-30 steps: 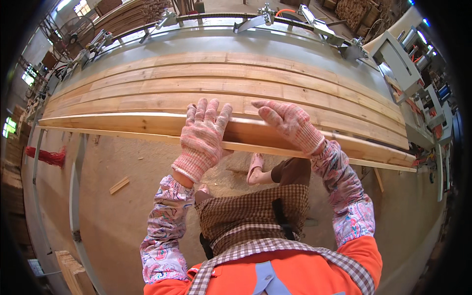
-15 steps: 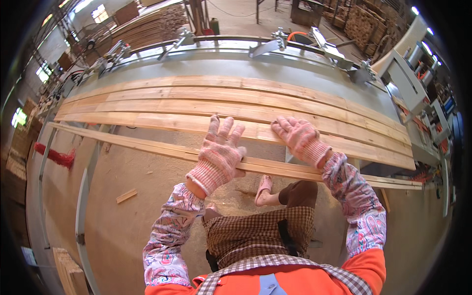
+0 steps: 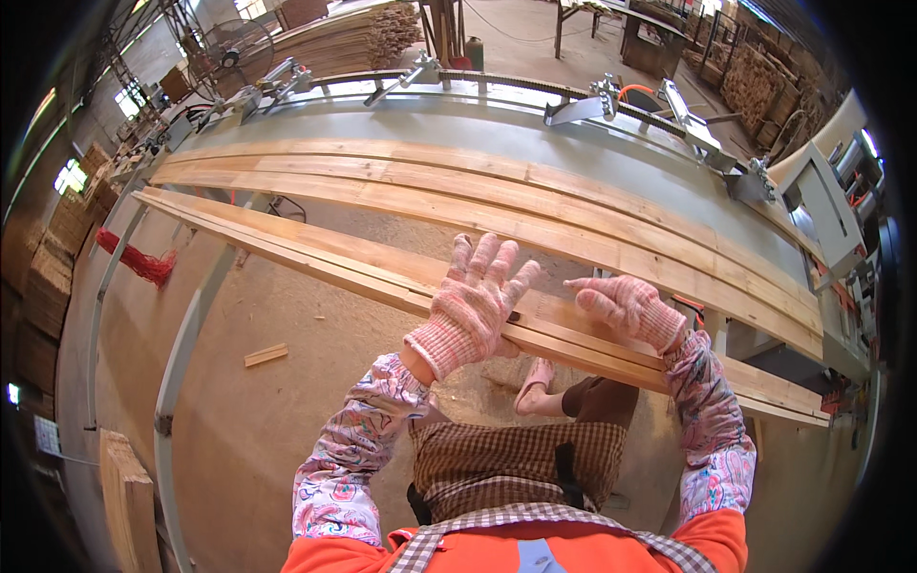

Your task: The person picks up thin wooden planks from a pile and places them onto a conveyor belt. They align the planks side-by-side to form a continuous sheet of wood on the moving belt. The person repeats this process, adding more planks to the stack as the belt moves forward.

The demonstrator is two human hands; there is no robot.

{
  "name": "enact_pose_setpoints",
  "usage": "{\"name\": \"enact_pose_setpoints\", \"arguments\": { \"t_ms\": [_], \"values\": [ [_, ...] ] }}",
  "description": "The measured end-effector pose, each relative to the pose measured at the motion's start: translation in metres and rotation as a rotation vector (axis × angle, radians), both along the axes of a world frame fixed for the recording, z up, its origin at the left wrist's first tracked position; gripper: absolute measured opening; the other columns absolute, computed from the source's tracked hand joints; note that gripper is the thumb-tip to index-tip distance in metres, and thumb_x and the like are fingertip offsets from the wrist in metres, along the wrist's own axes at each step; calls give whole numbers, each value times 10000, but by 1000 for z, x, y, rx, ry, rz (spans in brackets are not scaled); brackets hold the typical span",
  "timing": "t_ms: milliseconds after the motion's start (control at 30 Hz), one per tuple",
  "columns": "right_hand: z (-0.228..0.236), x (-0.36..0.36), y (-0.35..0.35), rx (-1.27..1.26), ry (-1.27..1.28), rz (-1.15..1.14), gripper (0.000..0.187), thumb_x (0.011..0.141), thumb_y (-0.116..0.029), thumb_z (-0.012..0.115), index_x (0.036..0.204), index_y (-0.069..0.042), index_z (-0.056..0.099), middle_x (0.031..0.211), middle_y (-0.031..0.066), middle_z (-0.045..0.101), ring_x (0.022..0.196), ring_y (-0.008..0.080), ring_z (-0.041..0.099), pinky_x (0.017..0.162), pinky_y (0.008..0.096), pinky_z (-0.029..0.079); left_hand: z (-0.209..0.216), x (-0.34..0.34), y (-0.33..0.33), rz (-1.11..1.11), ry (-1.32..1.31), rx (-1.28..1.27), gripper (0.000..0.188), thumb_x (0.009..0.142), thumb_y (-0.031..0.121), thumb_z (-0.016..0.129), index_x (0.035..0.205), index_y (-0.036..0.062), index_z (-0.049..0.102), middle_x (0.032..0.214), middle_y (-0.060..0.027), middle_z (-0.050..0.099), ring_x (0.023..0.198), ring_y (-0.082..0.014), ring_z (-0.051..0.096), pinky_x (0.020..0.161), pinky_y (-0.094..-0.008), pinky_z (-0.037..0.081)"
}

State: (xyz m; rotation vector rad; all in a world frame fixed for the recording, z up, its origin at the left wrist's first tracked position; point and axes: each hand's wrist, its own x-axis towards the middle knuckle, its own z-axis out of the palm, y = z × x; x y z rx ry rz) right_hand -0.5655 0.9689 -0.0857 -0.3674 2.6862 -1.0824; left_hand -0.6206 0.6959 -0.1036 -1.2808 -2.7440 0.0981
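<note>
Both my hands wear pink and white knitted gloves. My left hand (image 3: 478,310) lies over the near wooden boards with its fingers spread and pointing away from me. To its right, my right hand (image 3: 629,310) rests on a loose wooden board (image 3: 325,236), fingers stretched out to the left. That board lies along the far side of several narrow wooden strips (image 3: 296,265) running across in front of me. Beyond a gap, several long flat boards (image 3: 430,196) lie side by side on the grey machine table (image 3: 382,127). The undersides of my hands are hidden.
Metal clamps (image 3: 583,110) line the table's far rail. Machine parts (image 3: 821,205) stand at the right end. Grey metal legs (image 3: 181,363) rise at the left, near red netting (image 3: 138,258). A wood offcut (image 3: 266,355) lies on the floor, and stacked timber (image 3: 129,497) stands lower left.
The nearest board has come away from the others toward me and now lies against the near strips. Both hands moved nearer with it, and the view has shifted left.
</note>
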Motion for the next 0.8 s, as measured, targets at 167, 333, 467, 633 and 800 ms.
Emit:
{"name": "enact_pose_setpoints", "arguments": {
  "t_ms": [167, 333, 467, 633, 800],
  "values": [
    [-1, -8, 16, -306, -140, -83, 592, 1053, -566, 461, 1269, -72, 705, 816, 30, 734, 783, 156, 701, 712, 281, 567, -1, 1, -2, -5, -57, 24, 1067, 667, 624, 838, 1533, 167, 414, 1355, -92, 585, 1317, -308, 518, 1166, -502, 323],
    [-13, -25, 12, 539, 482, -42, 583, 980, -480, 624, 1438, -124, 565, 1272, 143, 680, 1125, 254, 674, 912, 387, 556, 8, 0, 1, -18, -149, -16, 727, 682, 570, 850, 1253, 187, 614, 1162, -58, 632, 1110, -268, 628, 957, -413, 503],
    [-49, -43, 25, 1160, 373, -100, 612, 960, -331, 649, 1512, -158, 451, 1561, 126, 456, 1392, 263, 492, 1079, 385, 451, 13, -2, 5, -10, -162, -29, 655, 694, 559, 851, 1192, 189, 641, 1149, -61, 635, 1093, -264, 635, 934, -417, 520],
    [-48, -42, 14, 1140, 534, 30, 387, 942, -136, 558, 1327, -142, 595, 1198, 85, 636, 1052, 270, 658, 880, 427, 538, 10, 1, -1, 23, -187, 1, 668, 693, 536, 861, 1222, 191, 645, 1206, -61, 629, 1148, -264, 618, 968, -419, 509],
    [-41, -52, 17, 1093, 393, -113, 563, 889, -156, 642, 1436, -117, 511, 1314, 82, 586, 1161, 256, 616, 967, 399, 508, 10, 2, -1, 8, -165, 51, 683, 693, 507, 872, 1242, 170, 645, 1248, -59, 622, 1199, -262, 599, 1004, -422, 493]
  ]
}}
